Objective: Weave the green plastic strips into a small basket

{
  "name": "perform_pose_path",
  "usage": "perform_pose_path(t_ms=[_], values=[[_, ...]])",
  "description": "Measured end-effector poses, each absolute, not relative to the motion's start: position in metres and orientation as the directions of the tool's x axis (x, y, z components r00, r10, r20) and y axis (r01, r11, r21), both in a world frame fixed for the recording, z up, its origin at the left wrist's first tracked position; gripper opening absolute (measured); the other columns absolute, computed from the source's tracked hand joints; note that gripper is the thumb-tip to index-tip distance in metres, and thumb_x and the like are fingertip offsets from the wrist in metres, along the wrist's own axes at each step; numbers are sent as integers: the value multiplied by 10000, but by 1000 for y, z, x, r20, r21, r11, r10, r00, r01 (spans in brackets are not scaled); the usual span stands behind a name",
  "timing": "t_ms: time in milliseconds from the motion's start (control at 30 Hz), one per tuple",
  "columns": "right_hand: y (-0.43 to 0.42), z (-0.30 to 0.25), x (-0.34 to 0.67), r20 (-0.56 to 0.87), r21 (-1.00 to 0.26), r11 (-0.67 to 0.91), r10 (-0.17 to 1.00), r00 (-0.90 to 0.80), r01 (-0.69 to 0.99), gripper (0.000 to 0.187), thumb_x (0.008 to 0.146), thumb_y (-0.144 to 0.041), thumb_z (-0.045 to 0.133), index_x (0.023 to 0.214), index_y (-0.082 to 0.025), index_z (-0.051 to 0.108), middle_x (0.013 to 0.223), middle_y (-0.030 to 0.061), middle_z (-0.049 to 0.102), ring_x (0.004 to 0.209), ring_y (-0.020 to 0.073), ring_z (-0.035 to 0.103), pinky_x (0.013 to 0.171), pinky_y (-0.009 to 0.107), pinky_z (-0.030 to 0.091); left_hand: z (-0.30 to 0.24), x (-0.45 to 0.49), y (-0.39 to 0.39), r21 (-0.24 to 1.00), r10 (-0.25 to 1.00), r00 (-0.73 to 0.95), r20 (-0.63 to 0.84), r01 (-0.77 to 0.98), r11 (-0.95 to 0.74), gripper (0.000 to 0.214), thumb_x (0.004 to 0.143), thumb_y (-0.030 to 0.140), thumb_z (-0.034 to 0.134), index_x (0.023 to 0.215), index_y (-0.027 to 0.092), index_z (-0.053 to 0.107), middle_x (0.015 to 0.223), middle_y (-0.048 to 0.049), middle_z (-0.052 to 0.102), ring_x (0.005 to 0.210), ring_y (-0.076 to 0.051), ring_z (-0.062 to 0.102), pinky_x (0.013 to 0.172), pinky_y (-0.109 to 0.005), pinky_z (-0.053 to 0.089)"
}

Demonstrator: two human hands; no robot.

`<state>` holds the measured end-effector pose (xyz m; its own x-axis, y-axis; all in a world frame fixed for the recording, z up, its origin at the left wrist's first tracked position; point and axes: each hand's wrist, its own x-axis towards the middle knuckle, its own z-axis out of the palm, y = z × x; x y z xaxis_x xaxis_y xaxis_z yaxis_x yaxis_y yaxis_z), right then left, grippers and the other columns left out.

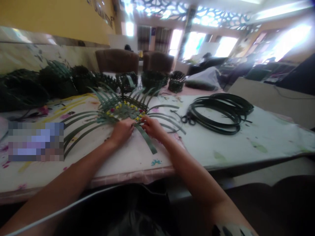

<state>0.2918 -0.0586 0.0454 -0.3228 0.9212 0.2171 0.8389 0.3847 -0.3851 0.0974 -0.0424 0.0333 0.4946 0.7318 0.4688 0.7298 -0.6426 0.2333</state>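
A flat woven base of green strips, with yellow and red bits worked into it, lies on the table with loose strip ends fanning out all round. My left hand rests closed on its near edge, fingers curled over the weave. My right hand is closed beside it, pinching a green strip that runs from the weave toward the table's near edge. The two hands are almost touching.
A coil of green strip lies to the right on the flowered tablecloth. Several dark woven baskets stand along the far side and left. A blurred patch covers something at left. Chairs and distant people fill the room behind.
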Motion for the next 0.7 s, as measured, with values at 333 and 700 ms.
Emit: perform_pose_path(t_ms=[333,700], values=[[-89,49,286,332,-110,65,943,-25,992,317,985,-175,394,1016,-196,708,1001,121,705,860,218,630,669,306,355,30,97,-42,234,721,487,493,724,-649,335,807,114,508,1020,184,757,1002,-81,761,938,-225,706,879,-327,556],[-86,60,285,277,-280,120,960,-39,953,238,903,-179,560,1111,-190,676,1050,109,716,1011,255,611,846,353,444,29,98,-45,254,725,483,491,717,-649,335,813,80,534,1017,198,773,986,-71,762,917,-221,711,841,-320,557]])
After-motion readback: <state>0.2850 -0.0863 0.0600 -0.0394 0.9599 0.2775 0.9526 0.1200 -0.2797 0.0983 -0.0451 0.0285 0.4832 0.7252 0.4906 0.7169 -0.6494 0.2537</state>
